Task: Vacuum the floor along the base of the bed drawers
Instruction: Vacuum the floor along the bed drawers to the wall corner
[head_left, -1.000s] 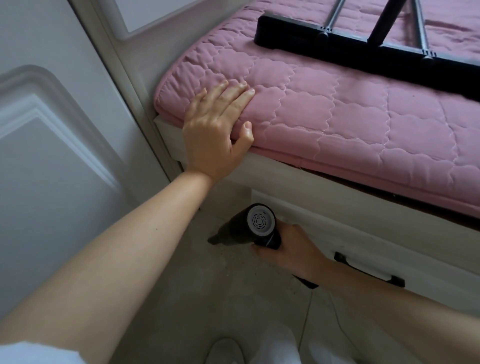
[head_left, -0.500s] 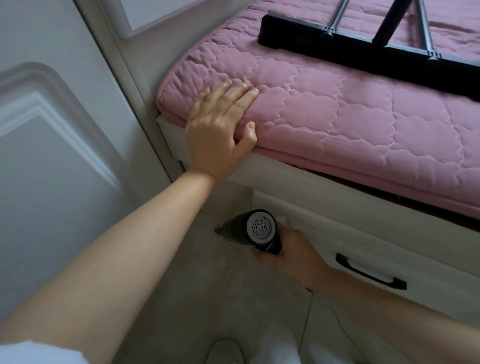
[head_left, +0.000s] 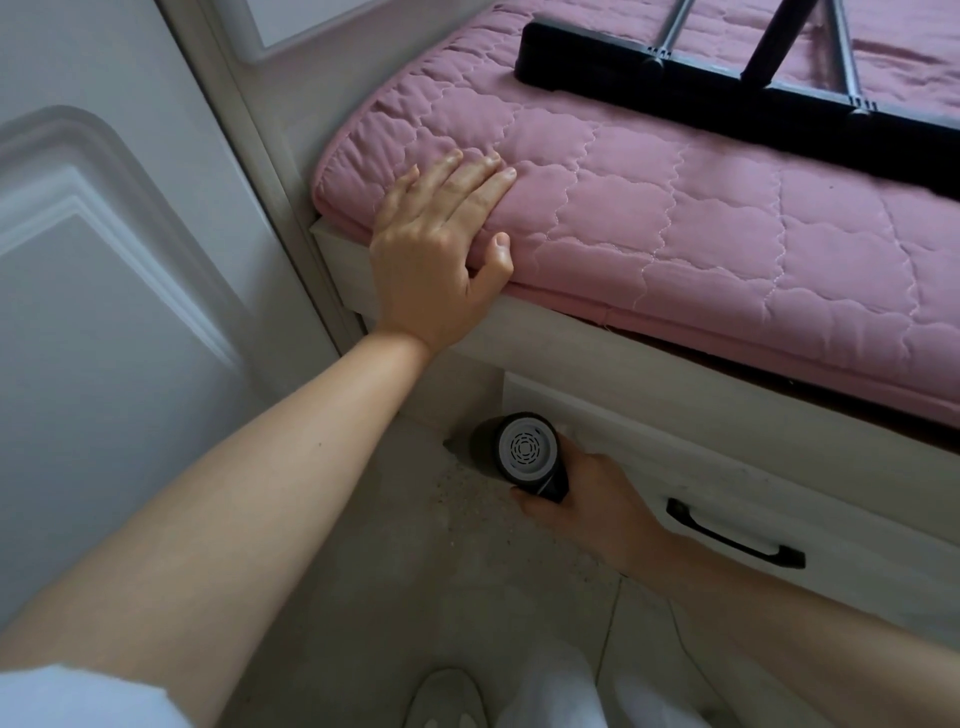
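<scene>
A small black handheld vacuum (head_left: 527, 452) with a white vented rear cap points left and down at the grey floor (head_left: 415, 561), close against the base of the white bed drawer (head_left: 779, 499). My right hand (head_left: 587, 509) grips its handle from below right. Its nozzle tip sits near the corner where the drawer front meets the bed frame. Fine debris speckles the floor just beneath it. My left hand (head_left: 441, 254) rests flat, fingers straight, on the corner of the pink quilted mattress (head_left: 675, 218).
A black drawer handle (head_left: 732, 535) lies right of my right hand. A black bar with metal rods (head_left: 727, 98) lies on the mattress. A white panelled door (head_left: 104, 312) stands at the left. My shoe (head_left: 447, 696) and trouser leg show at the bottom.
The vacuum and my right hand have slid to the right along the drawer base, closer to the drawer front. My left hand stays on the mattress corner.
</scene>
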